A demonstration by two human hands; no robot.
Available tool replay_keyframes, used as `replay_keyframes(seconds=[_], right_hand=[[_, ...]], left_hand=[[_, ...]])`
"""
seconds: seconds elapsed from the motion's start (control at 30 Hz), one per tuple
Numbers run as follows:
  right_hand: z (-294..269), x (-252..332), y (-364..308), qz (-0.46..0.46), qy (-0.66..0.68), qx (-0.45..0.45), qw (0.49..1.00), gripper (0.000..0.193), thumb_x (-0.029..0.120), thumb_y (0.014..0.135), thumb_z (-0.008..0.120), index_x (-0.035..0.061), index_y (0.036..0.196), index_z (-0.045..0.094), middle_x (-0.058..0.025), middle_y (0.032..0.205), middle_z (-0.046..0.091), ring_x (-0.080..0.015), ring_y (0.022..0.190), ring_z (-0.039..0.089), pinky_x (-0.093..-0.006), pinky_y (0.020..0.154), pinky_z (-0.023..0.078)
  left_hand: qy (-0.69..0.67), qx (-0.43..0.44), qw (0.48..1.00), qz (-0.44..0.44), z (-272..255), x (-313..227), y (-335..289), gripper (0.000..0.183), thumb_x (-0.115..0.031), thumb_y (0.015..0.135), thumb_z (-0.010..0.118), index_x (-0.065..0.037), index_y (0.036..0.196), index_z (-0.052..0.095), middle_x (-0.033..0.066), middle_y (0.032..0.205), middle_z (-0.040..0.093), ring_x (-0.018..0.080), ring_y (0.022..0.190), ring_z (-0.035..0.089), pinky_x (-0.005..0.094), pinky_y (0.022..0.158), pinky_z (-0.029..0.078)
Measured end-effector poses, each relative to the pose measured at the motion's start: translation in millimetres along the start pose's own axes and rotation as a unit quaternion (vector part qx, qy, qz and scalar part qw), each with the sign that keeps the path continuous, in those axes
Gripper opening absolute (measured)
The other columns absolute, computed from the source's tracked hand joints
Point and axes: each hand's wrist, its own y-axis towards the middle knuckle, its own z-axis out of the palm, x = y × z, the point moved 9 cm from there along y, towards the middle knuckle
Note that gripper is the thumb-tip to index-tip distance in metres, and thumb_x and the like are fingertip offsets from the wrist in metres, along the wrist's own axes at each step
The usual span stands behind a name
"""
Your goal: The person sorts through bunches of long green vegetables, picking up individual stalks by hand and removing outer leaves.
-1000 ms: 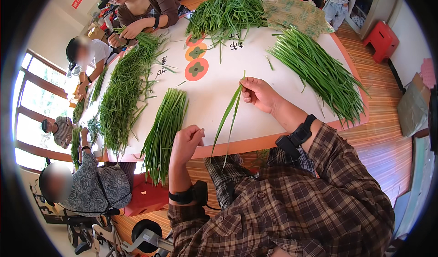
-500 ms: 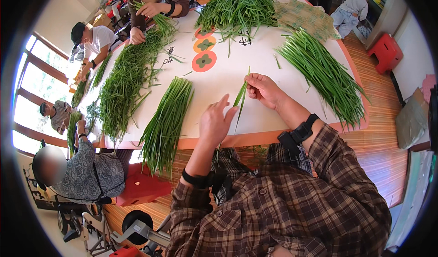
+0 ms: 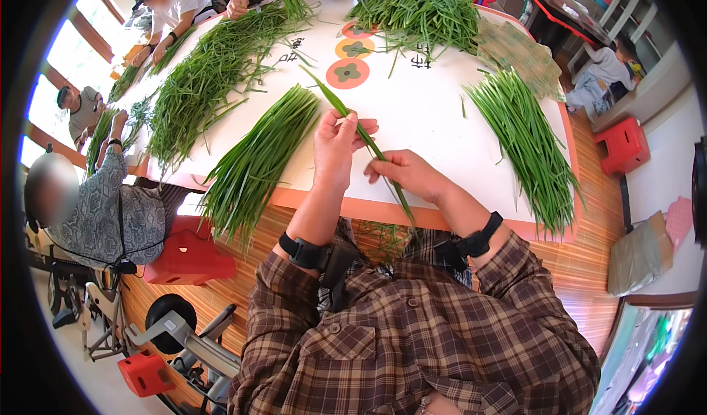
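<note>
A small bunch of long green chives (image 3: pixel 332 97) slants over the near part of the white table (image 3: pixel 434 102). My left hand (image 3: pixel 336 148) is closed round its middle, thumb and fingers pinching the leaves. Lower down, my right hand (image 3: pixel 409 175) has its curled fingertips pinched at the same bunch, near the table's front edge. Left of my hands lies a neat bundle of chives (image 3: pixel 259 157), its leaf ends hanging over the edge. A second aligned bundle (image 3: pixel 524 150) lies at the table's right side.
Loose chives form a long heap (image 3: pixel 195 98) on the left and another pile (image 3: pixel 416 19) at the far side, beside a mesh sheet (image 3: pixel 519 58). Several people sit around the table's left and far sides. Red stools (image 3: pixel 622 142) stand on the wooden floor.
My left hand has closed on the chives and lifted them up and left. My right hand has shifted down to their lower part. The view has also shifted.
</note>
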Motion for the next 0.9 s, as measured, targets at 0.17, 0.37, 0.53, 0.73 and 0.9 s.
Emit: replay_keyframes(seconds=[0.17,0.37,0.53,0.73,0.9], right_hand=[[9.1,-6.3,-10.6,0.026,-0.02,0.037,0.999,0.021,0.02,0.088,0.045,0.003,0.078,0.054,-0.0002,0.072,0.055,-0.0083,0.069,0.051,-0.0226,0.066,0.041],[0.4,-9.0,-21.4,0.077,0.052,0.051,0.994,0.02,0.019,0.089,0.043,0.0061,0.077,0.052,0.0018,0.069,0.05,-0.0038,0.056,0.037,-0.0168,0.052,0.032],[-2.2,-12.7,-17.4,0.059,0.115,0.031,0.991,0.02,0.02,0.091,0.042,0.007,0.077,0.049,0.0013,0.068,0.049,-0.0035,0.051,0.034,-0.0162,0.047,0.029],[-3.9,-10.3,-18.6,0.063,0.116,0.017,0.991,0.021,0.019,0.091,0.041,0.007,0.076,0.049,0.0018,0.068,0.048,-0.0032,0.053,0.034,-0.0161,0.048,0.03],[-6.2,-12.3,-17.8,0.039,0.127,0.017,0.991,0.02,0.019,0.091,0.042,0.0063,0.077,0.049,0.0013,0.068,0.048,-0.0033,0.053,0.035,-0.0165,0.048,0.03]], left_hand=[[-0.149,-0.084,0.975,0.144,-47.1,-49.2,-1.1,0.01,-0.015,0.088,0.047,-0.006,0.088,0.047,0.0093,0.075,0.06,0.0187,0.069,0.06,0.0296,0.061,0.05],[-0.196,-0.131,0.911,0.339,-116.3,-172.6,-35.2,0.013,-0.016,0.089,0.047,-0.005,0.096,0.048,0.0032,0.068,0.052,0.0086,0.056,0.046,0.0198,0.05,0.038],[0.345,-0.232,0.807,0.418,-93.7,-244.6,-81.5,0.023,-0.016,0.088,0.048,-0.003,0.105,0.056,0.0054,0.072,0.057,0.0093,0.055,0.047,0.0203,0.048,0.038],[0.756,-0.154,0.57,0.281,-91.3,-168.8,-18.6,0.019,-0.016,0.083,0.049,-0.014,0.099,0.06,0.0053,0.084,0.057,0.0236,0.081,0.055,0.0355,0.064,0.045],[0.764,-0.113,0.577,0.266,-107.3,-115.2,6.6,0.016,-0.012,0.082,0.048,-0.011,0.093,0.059,0.0083,0.081,0.054,0.028,0.079,0.053,0.0373,0.067,0.044]])
